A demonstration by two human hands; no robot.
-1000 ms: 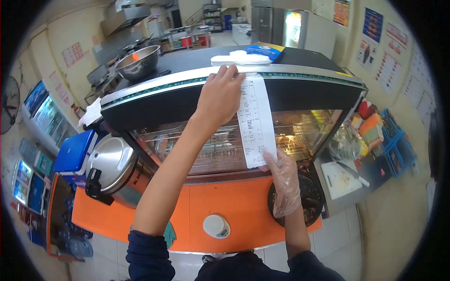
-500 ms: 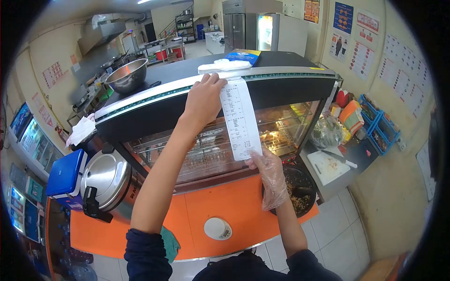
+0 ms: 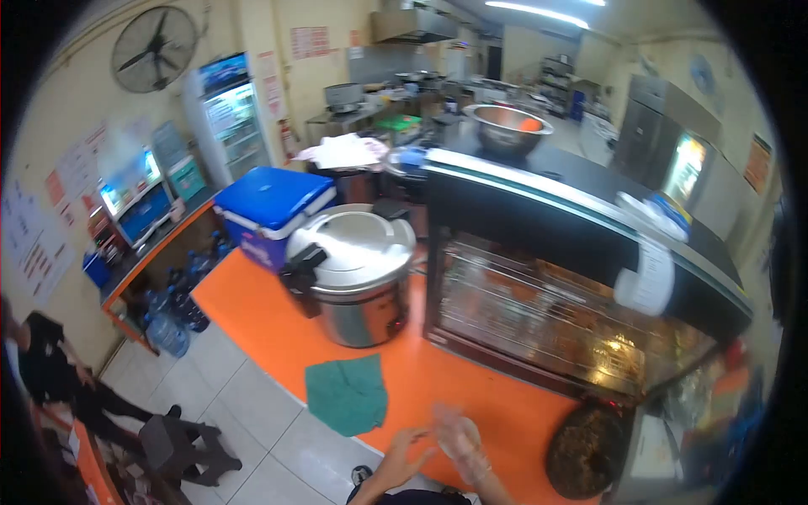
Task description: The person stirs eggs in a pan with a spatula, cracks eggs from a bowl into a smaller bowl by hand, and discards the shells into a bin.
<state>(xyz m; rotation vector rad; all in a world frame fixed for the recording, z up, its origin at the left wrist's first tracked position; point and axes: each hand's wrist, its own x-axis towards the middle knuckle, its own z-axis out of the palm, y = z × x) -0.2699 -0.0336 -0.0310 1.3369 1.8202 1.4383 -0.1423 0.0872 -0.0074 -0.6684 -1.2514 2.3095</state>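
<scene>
We had our left hand (image 3: pixel 407 456) spread and our gloved right hand (image 3: pixel 461 443) unclenched close beside it, the green cloth (image 3: pixel 347 392) lying just leftward.

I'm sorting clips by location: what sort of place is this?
Most likely a restaurant or takeaway kitchen: there's a lit display case, a large cooker on the orange counter, and an extractor hood at the back.

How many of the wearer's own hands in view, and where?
2: bare left hand by the near edge of the orange counter; right hand, plastic-gloved and blurred, close beside it. Neither is hidden.
</scene>
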